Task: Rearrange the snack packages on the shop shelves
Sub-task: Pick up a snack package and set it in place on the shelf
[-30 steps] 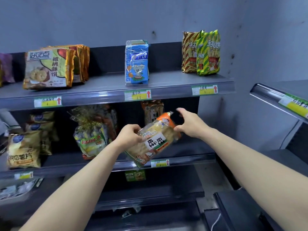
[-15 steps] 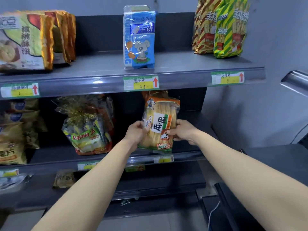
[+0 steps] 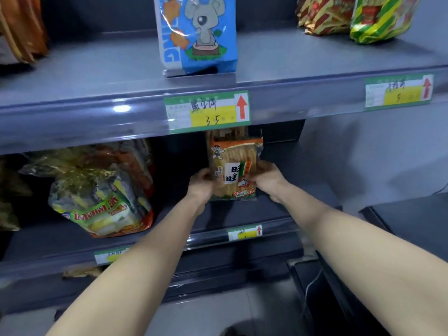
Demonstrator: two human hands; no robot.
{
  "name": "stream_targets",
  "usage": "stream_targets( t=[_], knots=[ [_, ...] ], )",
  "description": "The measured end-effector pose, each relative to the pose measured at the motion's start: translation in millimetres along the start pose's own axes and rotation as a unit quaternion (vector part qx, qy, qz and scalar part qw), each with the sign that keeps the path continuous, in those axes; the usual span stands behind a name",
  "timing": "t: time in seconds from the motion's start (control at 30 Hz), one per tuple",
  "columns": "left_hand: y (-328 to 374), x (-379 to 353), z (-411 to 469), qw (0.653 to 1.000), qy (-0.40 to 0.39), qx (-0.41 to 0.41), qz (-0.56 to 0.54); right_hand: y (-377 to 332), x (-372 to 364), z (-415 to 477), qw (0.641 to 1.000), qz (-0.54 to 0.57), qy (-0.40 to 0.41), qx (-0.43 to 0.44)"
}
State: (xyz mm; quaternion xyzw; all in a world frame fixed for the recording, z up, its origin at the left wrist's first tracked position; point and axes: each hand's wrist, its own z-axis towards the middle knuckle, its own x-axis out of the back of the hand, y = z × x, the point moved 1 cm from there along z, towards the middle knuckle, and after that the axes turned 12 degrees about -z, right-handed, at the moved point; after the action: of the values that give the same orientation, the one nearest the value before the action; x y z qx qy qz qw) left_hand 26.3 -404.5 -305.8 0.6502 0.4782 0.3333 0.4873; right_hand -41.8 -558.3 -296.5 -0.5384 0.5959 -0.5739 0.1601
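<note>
cracker pack (image 3: 234, 170) now upright, held deeper in over middle shelf (image 3: 242, 214) than half a second ago, no longer tilted out front; clamped at its sides between left hand (image 3: 202, 184) and right hand (image 3: 268, 178).

Bare forearms (image 3: 150, 251), bare left hand (image 3: 202, 184), right hand (image 3: 268, 179)

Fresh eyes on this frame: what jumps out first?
The left hand and right hand grip an upright rice cracker pack from either side at the middle shelf. Directly above, a blue koala pack stands on the top shelf, over a price tag with a red arrow.
</note>
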Motion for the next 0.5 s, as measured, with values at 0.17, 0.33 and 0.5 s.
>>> stream_targets(
  t=[0.17,0.33,0.5],
  knots=[
    [-1.2,1.9,21.8,1.0,0.013,0.006,-0.023,-1.7,-11.1,20.5,0.999,-0.008,0.031,-0.007],
    [-4.7,0.0,35.0,1.0,0.021,-0.005,-0.022,-0.9,-15.8,31.7,0.997,-0.034,0.068,0.001],
    [-9.6,-0.5,47.4,0.998,0.048,-0.023,-0.046,12.1,-22.5,34.7,0.999,0.002,0.038,-0.004]
  ],
)
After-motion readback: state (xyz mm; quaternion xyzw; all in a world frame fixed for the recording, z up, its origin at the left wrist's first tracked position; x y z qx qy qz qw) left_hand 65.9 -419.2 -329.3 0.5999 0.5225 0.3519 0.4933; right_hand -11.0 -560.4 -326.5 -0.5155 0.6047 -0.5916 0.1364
